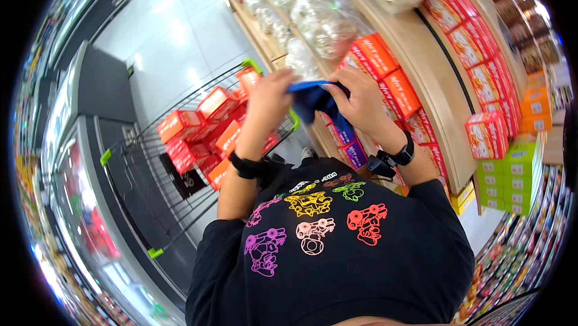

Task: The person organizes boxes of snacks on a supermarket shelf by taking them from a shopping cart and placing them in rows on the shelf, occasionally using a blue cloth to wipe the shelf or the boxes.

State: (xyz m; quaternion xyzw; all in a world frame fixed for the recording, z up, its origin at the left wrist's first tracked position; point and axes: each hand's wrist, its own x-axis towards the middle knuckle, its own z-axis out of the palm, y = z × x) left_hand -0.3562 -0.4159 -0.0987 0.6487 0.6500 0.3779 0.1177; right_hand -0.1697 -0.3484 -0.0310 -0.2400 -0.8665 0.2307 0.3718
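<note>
A dark blue cloth (311, 100) hangs between my two raised hands, its top edge stretched and partly blurred. My left hand (272, 95) is at the cloth's left end, fingers bent; motion blur hides how they meet the fabric. On the right, my right hand (356, 95) pinches the cloth's upper corner between thumb and fingers. Behind my left wrist stands a wire shopping cart (171, 190) with green corner pieces, holding several red and orange boxes (180, 125). Just past my right hand, red and orange boxes (397, 93) are stacked on a shelf.
Wooden shelving (433, 95) runs along the right, with large clear bags of pale goods (323, 23) and more red boxes (483, 77). Green boxes (515, 174) stand at its near end. Purple boxes (353, 153) sit low, close to my body. Grey refrigerated cabinets (106, 82) line the left.
</note>
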